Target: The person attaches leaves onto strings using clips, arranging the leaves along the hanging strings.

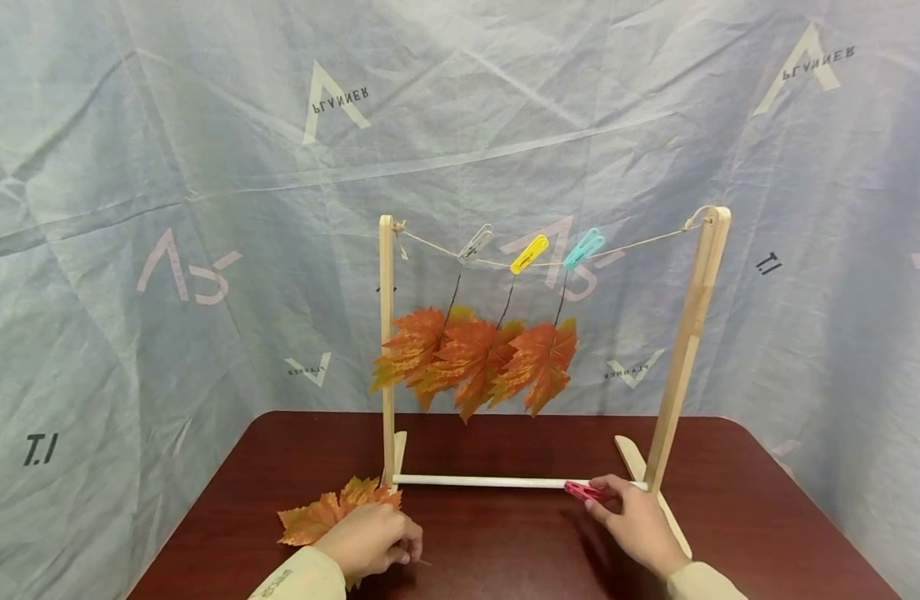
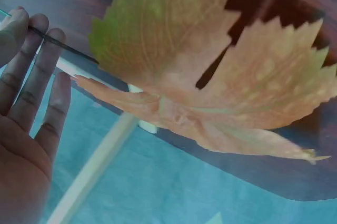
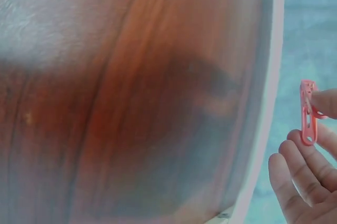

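My left hand (image 1: 377, 537) pinches the thin dark stem of an orange maple leaf (image 1: 310, 518) low over the table's left front. In the left wrist view the leaf (image 2: 168, 45) spreads out beyond the fingertips, greenish at one edge. Between thumb and fingers, my right hand (image 1: 642, 523) holds a pink clothespin (image 1: 582, 491) near the rack's right foot. The right wrist view shows that clothespin (image 3: 308, 116) too. Above, a cord (image 1: 643, 244) carries a grey clothespin (image 1: 476, 243), a yellow clothespin (image 1: 530, 254) and a teal clothespin (image 1: 584, 248), with three orange leaves (image 1: 471, 358) hanging by their stems below.
The wooden rack has a left post (image 1: 387, 333), a right post (image 1: 688, 350) and a white lower bar (image 1: 482, 481). It stands on a dark red-brown table (image 1: 505, 542). A grey printed cloth (image 1: 205, 125) hangs behind and around the sides.
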The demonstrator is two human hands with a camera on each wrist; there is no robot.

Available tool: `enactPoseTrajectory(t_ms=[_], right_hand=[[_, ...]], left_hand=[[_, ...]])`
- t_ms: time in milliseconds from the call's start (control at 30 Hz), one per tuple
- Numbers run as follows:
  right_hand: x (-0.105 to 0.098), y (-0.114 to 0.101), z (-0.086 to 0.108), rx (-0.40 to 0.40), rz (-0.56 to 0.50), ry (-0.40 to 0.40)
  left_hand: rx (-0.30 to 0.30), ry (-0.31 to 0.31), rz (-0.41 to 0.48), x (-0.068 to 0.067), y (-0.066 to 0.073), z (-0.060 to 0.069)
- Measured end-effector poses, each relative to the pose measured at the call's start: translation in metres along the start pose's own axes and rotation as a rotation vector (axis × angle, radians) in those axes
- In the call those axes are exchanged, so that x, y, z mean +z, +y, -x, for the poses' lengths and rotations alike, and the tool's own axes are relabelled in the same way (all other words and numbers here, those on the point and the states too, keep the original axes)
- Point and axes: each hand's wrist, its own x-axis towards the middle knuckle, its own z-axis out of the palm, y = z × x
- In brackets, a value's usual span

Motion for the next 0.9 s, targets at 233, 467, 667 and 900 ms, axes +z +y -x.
enactPoseTrajectory(t_ms=[233,467,667,900], right_hand=[[-0.018,-0.016,-0.003,0.016,-0.047,-0.001],[-0.034,-0.034,-0.004,-0.065,-0.053,0.041],[-0.049,-0.045,-0.009,-0.114,-0.042,0.083],[-0.068,-0.055,-0.015,-0.121,-0.074,0.092]], left_hand=[[0.008,-0.003,0.073,-0.008,0.008,-0.013],[-0.048,0.026,0.153,-0.024,0.019,-0.020],[-0.091,0.076,0.262,-0.031,0.026,-0.027],[-0.146,0.147,0.377,-0.046,0.037,-0.036]])
